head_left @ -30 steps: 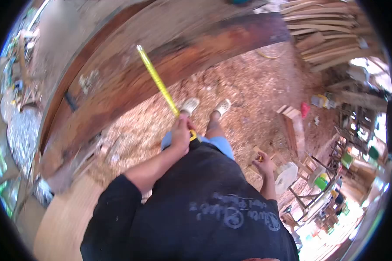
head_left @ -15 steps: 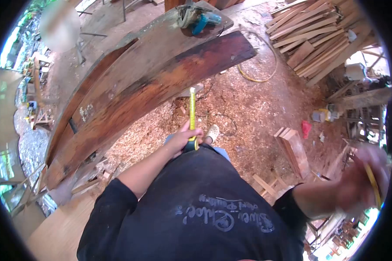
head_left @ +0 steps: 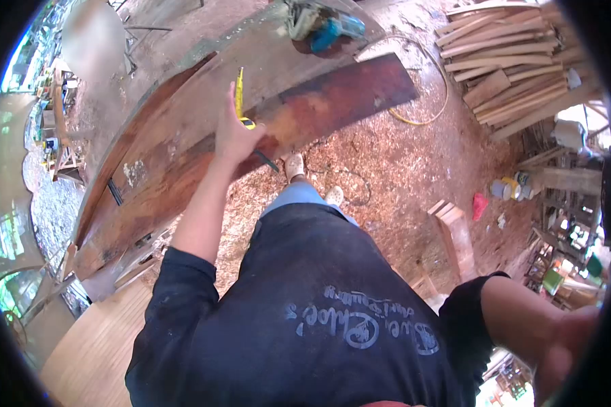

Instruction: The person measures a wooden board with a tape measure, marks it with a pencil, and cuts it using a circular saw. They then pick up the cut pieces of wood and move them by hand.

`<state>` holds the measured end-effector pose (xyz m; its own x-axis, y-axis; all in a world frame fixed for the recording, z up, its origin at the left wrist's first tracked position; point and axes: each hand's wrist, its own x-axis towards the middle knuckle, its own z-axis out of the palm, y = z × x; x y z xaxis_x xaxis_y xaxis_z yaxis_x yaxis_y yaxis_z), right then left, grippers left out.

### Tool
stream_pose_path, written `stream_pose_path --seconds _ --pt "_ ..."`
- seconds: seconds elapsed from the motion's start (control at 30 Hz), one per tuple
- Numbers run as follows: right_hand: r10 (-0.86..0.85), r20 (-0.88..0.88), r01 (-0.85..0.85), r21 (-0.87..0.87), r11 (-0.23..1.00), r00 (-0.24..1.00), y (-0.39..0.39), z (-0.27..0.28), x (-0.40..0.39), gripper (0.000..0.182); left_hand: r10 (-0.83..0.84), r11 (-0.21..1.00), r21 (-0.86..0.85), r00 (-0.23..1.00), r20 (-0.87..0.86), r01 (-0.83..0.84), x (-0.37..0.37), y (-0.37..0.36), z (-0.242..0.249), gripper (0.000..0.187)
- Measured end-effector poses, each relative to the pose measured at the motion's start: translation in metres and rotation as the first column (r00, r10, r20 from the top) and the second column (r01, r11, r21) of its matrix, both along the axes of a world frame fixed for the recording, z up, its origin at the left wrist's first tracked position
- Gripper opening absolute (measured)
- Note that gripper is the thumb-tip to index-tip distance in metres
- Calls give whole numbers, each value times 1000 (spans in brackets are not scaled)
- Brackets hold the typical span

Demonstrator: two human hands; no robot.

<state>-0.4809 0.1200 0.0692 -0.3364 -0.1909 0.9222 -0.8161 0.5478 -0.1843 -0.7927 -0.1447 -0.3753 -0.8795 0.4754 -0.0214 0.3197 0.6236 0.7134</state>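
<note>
My left hand is closed around a tape measure, its thumb or a finger stretched along the blade. The yellow blade sticks out a short way over a reddish-brown wooden plank and the wide weathered board beneath it. At the far right edge is my right hand, partly cut off and dim; its fingers cannot be made out, nor anything in them.
A blue power tool sits on the far end of the wide board. Stacked wood strips lie at upper right. A yellow hose curls on the shaving-covered floor. Wooden blocks stand to the right.
My left hand has moved forward and left with the tape measure, from near my waist to over the plank. My right hand, earlier with a thin yellow thing, has moved down at the right edge.
</note>
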Motion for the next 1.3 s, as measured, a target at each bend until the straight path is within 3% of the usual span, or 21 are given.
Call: stream_pose_path --seconds 0.03,0.13,0.27,0.4,0.43,0.47,0.57,0.67,0.77,0.87,0.9,0.97,1.0,1.03,1.07,1.1,1.17,1.23,1.3 --pt "11 0 -11 6 1000 1000 0 1 -17 15 -55 995 -93 987 -148 42 -34 -6 -22 111" --pt "27 18 -27 11 1000 999 4 6 -75 14 21 878 -479 1000 -19 -27 -112 -12 -32 103" --pt "44 11 -44 13 999 999 4 12 -135 13 97 886 -456 995 1 -85 -179 -33 -95 93" --pt "31 2 -31 13 999 1000 6 17 -180 13 77 952 -293 996 -49 -88 -195 -51 -143 87" --pt "30 -6 -30 18 999 1000 6 19 -187 13 78 968 -233 994 -71 -93 -195 -45 -140 86" --pt "36 -18 -36 14 999 999 8 20 -193 14 75 951 -280 974 -212 -135 -187 -46 -135 80" --pt "97 -13 -97 -38 995 995 8 18 -211 13 132 941 -253 932 -338 -225 -147 -47 -98 65" --pt "296 -7 -295 -74 953 955 26 29 -228 12 185 958 -188 969 -161 -214 -99 -62 -85 49" --pt "231 -113 -239 -61 969 966 23 -2 -262 11 363 907 -229 932 -1 -354 -57 -79 -86 37" --pt "190 -226 -212 -78 974 955 28 -43 -292 11 436 847 -191 853 -287 -497 -30 -97 -76 30" --pt "414 35 -378 -345 859 910 58 -49 -292 27 439 835 -157 810 -389 -528 -22 -94 -73 30" --pt "217 474 1 -418 908 853 141 -102 -299 35 537 752 -170 741 -403 -637 -6 -104 -76 31" --pt "54 689 165 -248 955 723 146 -145 -324 37 650 669 -142 667 -364 -729 8 -105 -76 33" --pt "-115 836 167 29 986 537 127 -192 -341 39 755 568 -119 573 -319 -815 25 -104 -77 34" --pt "-239 887 37 245 969 396 113 -236 -352 41 883 412 -48 412 -226 -910 44 -105 -85 37" --pt "-345 878 -143 408 902 332 102 -274 -355 43 965 233 6 231 -123 -972 63 -104 -93 40" --pt "-439 804 -397 584 708 401 99 -354 -361 50 995 -11 -69 -17 95 -998 108 -92 -107 63" --pt "-457 740 -477 669 570 493 104 -400 -367 52 946 -148 -235 -207 249 -961 153 -93 -150 77" --pt "-565 537 -477 837 267 626 118 -455 -387 46 744 -125 -128 -178 644 -984 159 -37 -125 89"
